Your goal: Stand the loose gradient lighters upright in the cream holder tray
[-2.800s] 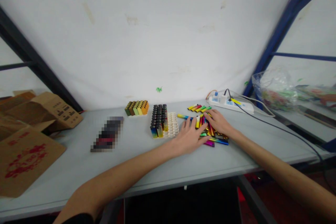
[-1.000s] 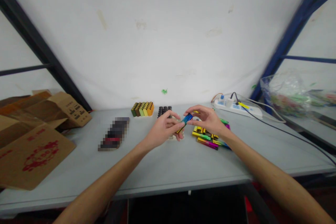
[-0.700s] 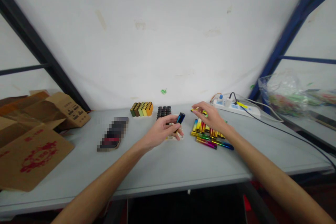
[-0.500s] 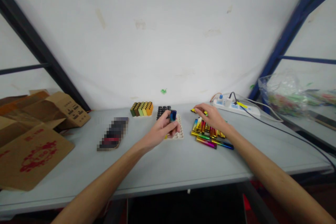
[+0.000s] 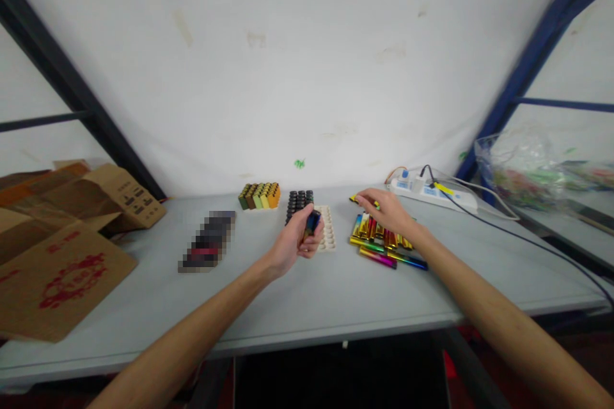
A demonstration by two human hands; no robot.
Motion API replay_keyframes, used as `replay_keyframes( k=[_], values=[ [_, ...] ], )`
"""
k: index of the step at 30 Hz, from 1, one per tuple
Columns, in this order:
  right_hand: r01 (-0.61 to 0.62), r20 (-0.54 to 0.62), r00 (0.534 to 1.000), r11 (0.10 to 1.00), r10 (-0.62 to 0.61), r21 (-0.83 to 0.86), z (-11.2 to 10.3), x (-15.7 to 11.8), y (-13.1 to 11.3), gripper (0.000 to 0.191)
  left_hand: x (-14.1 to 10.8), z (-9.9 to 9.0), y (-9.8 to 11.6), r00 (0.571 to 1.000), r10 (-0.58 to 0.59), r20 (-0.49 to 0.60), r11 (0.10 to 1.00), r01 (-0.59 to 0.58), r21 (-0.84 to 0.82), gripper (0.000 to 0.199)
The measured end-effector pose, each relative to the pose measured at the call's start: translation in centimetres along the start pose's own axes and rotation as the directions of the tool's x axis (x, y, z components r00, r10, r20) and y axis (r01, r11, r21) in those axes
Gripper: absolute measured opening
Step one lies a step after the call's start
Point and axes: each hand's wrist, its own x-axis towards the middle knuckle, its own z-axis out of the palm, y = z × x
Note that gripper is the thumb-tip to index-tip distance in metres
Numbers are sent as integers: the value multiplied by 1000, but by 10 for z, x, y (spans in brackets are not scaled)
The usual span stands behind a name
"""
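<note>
My left hand point(image 5: 300, 236) is closed around a shiny dark-blue metallic tube point(image 5: 313, 222), held upright just above the white tray point(image 5: 329, 235) with round holes. Beside it, rows of black-topped pieces point(image 5: 300, 197) stand in the tray's left part, partly covered by my fingers. My right hand point(image 5: 384, 208) is lowered at the back of the table, its fingers bent down over small yellow pieces point(image 5: 354, 198); whatever lies between the fingertips is too small to make out. A pile of shiny, many-coloured metallic tubes point(image 5: 378, 258) lies just in front of this hand.
Yellow, green and orange blocks point(image 5: 259, 197) stand grouped at the back. A blurred-out dark flat object point(image 5: 208, 243) lies to the left, near an opened cardboard box point(image 5: 62, 275). At right are a power strip point(image 5: 434, 195) with cables and a clear plastic bag point(image 5: 518, 166).
My left hand has drawn slightly left and down with the tube, turning it more upright. My right hand stays over the yellow pieces, almost unmoved.
</note>
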Motion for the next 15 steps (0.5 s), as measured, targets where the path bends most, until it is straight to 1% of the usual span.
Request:
replay_keyframes(
  k=[3,8,11,15],
  values=[
    [-2,7,1000,1000,2,-12,-1,0,-1,38,0,0,-1,1000,11,2,1000,-11,27,45],
    [-2,13,1000,1000,3,-12,-2,0,-1,39,1,0,-2,1000,16,-22,1000,-15,22,35],
    [2,11,1000,1000,-2,0,-2,0,0,39,1,1,-1,999,19,-27,1000,-19,10,35],
    [16,13,1000,1000,-16,2,-3,1,-1,41,-2,2,2,997,46,-55,999,-47,-18,43]
  ],
)
